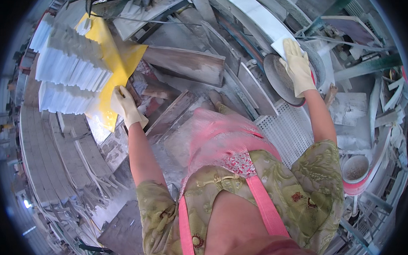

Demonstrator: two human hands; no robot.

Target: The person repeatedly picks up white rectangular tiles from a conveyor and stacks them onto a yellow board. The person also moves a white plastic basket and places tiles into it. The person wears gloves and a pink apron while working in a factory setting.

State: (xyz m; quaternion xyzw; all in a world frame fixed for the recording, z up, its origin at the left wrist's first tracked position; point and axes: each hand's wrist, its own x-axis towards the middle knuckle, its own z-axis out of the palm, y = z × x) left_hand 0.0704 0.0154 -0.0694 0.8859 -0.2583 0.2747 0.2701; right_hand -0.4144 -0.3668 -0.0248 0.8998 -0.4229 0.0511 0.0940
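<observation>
My right hand, in a cream rubber glove, reaches forward with its fingers stretched out and lies on a small white tile. That tile rests at the near end of a long white strip. On the left, my left hand, gloved alike, is curled at the edge of a yellow sheet. What its fingers hold, if anything, is hidden. Beside that sheet stand stacked rows of thin white tiles.
A round grey basin sits under my right forearm, near a perforated white crate. Boards lean ahead of me. Long grey strips are piled at left. A pinkish-red bucket stands at right.
</observation>
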